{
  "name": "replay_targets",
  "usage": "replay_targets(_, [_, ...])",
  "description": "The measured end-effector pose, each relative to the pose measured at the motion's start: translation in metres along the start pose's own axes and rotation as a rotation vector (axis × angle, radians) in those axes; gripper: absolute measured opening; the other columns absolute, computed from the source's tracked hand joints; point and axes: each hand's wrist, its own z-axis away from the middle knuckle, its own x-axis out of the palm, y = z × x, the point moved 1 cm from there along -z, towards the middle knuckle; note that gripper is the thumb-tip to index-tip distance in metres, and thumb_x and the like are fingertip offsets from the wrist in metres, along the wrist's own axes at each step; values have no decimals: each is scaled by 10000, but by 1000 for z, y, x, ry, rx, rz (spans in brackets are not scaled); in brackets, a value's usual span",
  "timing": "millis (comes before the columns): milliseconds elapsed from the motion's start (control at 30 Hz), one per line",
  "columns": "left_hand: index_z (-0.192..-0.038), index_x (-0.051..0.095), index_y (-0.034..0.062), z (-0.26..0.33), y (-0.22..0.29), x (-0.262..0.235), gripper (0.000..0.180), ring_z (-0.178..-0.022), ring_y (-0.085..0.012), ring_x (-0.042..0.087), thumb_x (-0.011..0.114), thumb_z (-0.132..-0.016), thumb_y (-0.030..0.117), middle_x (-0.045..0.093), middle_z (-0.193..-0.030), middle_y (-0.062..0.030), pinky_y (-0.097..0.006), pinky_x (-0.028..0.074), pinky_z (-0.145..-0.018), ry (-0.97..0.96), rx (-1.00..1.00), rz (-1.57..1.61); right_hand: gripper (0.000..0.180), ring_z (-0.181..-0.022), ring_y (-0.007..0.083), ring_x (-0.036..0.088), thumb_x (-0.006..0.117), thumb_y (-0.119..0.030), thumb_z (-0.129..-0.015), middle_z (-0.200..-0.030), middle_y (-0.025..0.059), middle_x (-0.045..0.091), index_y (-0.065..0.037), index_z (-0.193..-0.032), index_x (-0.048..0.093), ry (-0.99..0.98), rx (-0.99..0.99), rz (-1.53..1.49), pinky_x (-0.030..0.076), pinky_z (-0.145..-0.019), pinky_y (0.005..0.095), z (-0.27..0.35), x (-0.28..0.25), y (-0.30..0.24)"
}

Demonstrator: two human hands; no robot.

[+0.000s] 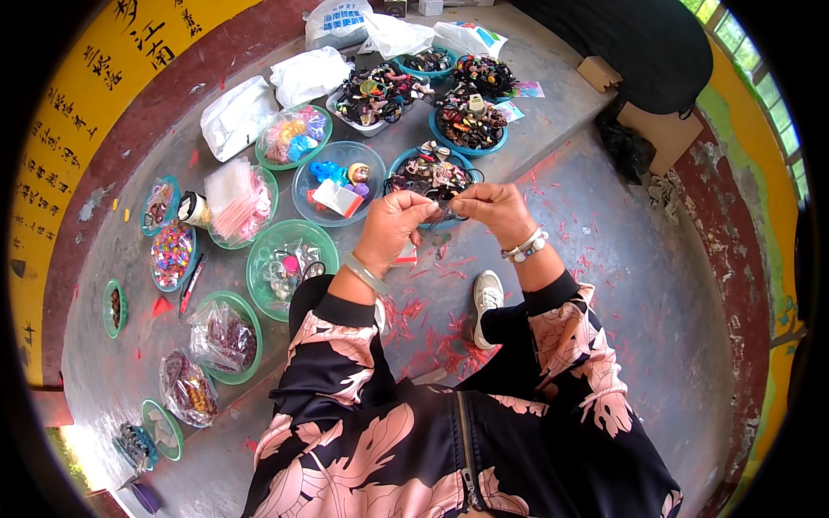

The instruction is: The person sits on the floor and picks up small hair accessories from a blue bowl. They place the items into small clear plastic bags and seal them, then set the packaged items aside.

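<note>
Above the grey concrete floor [604,259], the left hand [390,226] and right hand [494,210] meet, both pinching a small dark, partly clear piece [443,212] between their fingertips. At twelve o'clock, just beyond it, sits a round blue plastic bowl of dark trinkets [429,172]; at nine o'clock, a green bowl [289,263].

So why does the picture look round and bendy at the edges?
In the head view, a fisheye lens bends the yellow wall and step edge near the black rim; the middle stays sharp, with both hands evenly lit, and glare whitens the lower-left corner.
</note>
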Motion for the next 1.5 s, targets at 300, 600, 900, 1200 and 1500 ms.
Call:
replay_targets(300, [-809,636,4,3,-11,2,163,-514,-49,512,591,-813,161,619,-665,-39,-209,403,-445,23,98,-258,148,-660,100,567,688,-125,-714,-714,48,623,-8,-796,647,-58,-156,379,449,-586,249,-1,12,2])
replay_targets(600, [-866,620,-12,14,-18,4,143,-652,-91,588,578,-831,120,624,-753,-45,-229,511,-544,26,35,-147,118,-613,86,551,677,-92,-689,-666,51,619,-1,-754,640,-102,-112,425,440,-561,237,-1,14,6])
replay_targets(900, [-851,620,-25,52,-2,6,148,-649,-87,588,590,-830,119,625,-756,-56,-233,515,-564,138,99,-174,103,-601,54,490,680,-71,-712,-661,-2,584,22,-731,640,-186,-64,186,385,-524,200,7,20,11])
replay_targets(1200, [-885,605,7,112,55,-39,198,-739,-130,620,540,-863,194,639,-804,-71,-236,504,-615,397,214,-20,29,-602,49,497,650,-27,-735,-654,-4,583,1,-742,646,-66,-92,-43,384,-540,194,22,18,9])
replay_targets(1500, [-956,538,-38,174,6,-202,206,-726,-168,596,576,-828,118,591,-834,-105,-263,514,-656,1014,275,244,80,-620,79,542,662,-70,-757,-672,27,604,4,-779,639,-21,-77,-12,421,-576,198,25,10,22])
